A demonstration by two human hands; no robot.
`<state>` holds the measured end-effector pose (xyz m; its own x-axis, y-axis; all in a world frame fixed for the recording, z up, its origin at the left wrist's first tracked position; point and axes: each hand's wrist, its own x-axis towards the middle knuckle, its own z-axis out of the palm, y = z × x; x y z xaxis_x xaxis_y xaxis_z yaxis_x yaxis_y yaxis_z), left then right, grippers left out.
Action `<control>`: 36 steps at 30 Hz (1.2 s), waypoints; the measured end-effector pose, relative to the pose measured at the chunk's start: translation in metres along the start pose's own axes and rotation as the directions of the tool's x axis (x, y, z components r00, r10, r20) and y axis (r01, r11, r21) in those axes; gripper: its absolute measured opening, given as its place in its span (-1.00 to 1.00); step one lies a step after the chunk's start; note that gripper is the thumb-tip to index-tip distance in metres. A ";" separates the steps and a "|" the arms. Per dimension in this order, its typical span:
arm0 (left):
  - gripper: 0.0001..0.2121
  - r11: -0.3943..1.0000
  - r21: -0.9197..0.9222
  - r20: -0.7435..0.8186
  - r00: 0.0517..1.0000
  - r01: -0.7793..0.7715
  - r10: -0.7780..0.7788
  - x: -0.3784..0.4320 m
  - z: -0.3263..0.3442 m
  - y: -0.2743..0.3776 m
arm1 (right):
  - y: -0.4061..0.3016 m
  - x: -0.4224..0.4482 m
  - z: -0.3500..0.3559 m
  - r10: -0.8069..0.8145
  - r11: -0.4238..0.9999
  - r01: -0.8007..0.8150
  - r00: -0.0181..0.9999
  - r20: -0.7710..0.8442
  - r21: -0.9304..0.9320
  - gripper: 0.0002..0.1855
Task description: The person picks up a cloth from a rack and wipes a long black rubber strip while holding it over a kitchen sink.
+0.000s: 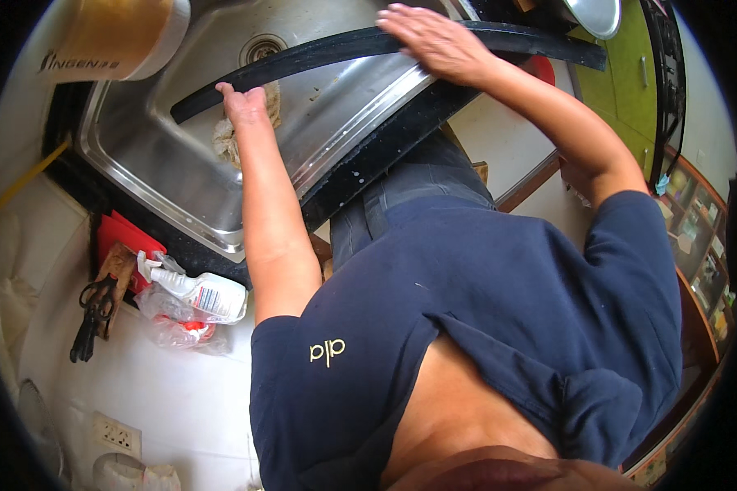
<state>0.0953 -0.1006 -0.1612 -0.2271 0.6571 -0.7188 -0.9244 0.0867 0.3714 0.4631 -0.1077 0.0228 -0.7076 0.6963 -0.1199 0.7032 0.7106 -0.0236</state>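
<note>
A long, curved black strip (319, 54) spans the stainless steel sink (178, 190) and reaches past its right rim. Its left part is gripped by my left hand (245, 105), whose fingers are mostly hidden behind the hand and strip. Across the strip, further right, lies my right hand (439, 46), palm down with its fingers stretched out and not curled round it. Below my left hand a stained beige rag (224, 138) lies on the sink floor, partly covered by my wrist. The sink drain (262, 49) shows just behind the strip.
A translucent amber container (116, 40) juts in at upper left. Beside the sink sit a spray bottle (212, 296), black-handled scissors (98, 301) and a red board (123, 236). The black counter edge (368, 172) runs along my body. A metal bowl (592, 15) stands upper right.
</note>
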 end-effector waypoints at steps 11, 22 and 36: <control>-0.52 0.961 0.225 -0.370 0.926 0.159 -0.067 0.033 -0.007 0.064 | 0.051 -0.082 -0.109 0.286 0.953 -0.289 0.957 0.040 0.088 -0.43; -0.57 0.786 0.605 -0.436 0.880 0.132 0.188 0.023 0.026 0.061 | 0.098 -0.217 -0.077 0.835 -0.345 -0.370 0.300 0.462 0.863 -0.67; -0.28 -0.541 0.785 0.449 0.879 -0.302 0.162 -0.171 0.147 -0.132 | 0.103 -0.211 -0.054 0.820 -0.549 -0.146 0.096 0.564 0.823 -0.68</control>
<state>0.3009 -0.1145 -0.0006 -0.2116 0.9277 -0.3077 0.8091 0.3429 0.4773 0.6812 -0.1760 0.0995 0.5479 0.5927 -0.5904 -0.2259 -0.5747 -0.7866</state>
